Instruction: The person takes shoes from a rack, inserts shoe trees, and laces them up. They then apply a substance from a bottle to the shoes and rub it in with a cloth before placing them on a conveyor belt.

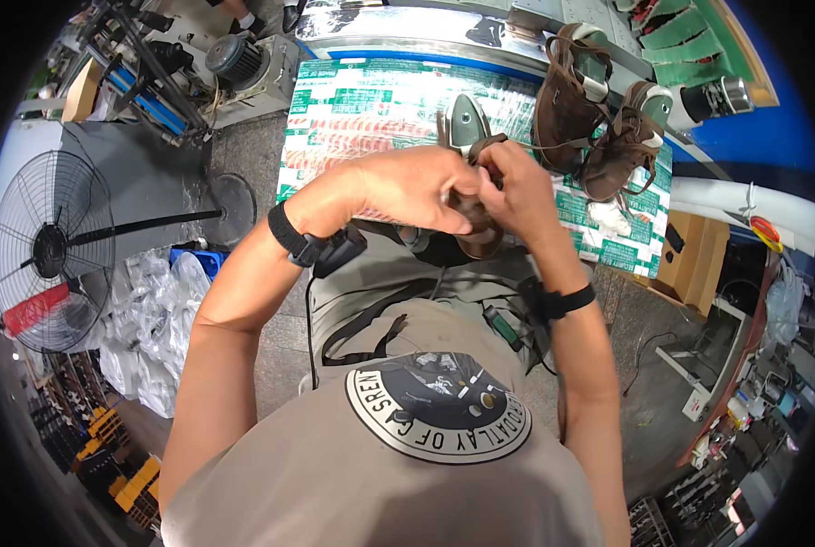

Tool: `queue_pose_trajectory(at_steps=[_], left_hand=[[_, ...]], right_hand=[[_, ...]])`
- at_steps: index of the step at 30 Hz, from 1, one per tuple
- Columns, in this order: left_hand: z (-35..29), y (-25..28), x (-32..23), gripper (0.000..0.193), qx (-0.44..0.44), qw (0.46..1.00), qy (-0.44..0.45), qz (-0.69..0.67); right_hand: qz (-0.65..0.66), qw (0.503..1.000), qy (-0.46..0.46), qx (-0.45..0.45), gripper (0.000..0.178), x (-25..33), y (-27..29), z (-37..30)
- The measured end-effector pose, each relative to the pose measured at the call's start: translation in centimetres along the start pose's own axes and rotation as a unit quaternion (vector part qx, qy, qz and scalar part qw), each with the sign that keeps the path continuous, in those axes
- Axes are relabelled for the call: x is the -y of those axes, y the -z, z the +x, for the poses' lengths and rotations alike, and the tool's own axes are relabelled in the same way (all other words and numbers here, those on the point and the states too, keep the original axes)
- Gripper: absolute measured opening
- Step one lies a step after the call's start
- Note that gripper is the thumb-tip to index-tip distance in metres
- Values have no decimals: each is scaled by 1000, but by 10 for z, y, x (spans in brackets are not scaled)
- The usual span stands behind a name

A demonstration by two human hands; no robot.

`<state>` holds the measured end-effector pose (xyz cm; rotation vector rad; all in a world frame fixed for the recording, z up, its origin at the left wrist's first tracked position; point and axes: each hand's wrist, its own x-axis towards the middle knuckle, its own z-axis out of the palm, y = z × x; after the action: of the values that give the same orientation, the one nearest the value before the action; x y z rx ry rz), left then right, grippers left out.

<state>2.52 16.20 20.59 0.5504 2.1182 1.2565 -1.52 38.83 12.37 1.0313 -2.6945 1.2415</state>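
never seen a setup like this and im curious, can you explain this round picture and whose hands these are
There's no machine here: these are a person's bare left hand and right hand. The single picture comes from a wide fisheye camera on that person's head, looking down, so straight edges bend. Both hands meet over a brown shoe; their fingers hide what each pinches. A second shoe and a third shoe sit to the right, on the green-and-white covered work surface.
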Motion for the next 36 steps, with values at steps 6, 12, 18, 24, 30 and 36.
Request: queue_pose_trajectory(at_steps=[6, 12, 18, 24, 30, 36], left_hand=[[7, 13, 20, 12, -141, 928, -20, -344], [-17, 31, 16, 18, -22, 988, 54, -142], [-37, 22, -16, 15, -38, 975, -10, -218], [-44, 48, -54, 22, -276, 873, -198, -351], [-75, 148, 42, 38, -474, 779, -213, -353], [-74, 123, 138, 73, -628, 754, 183, 64]], right_hand=[[53, 998, 26, 29, 30, 2, 3, 1], [-1, 998, -54, -10, 36, -3, -14, -3], [57, 995, -52, -71, 25, 10, -45, -3], [203, 963, -179, -2, 16, 6, -16, 29], [674, 685, -253, -111, 17, -28, 94, 76], [440, 818, -270, -255, 48, -88, 140, 36]])
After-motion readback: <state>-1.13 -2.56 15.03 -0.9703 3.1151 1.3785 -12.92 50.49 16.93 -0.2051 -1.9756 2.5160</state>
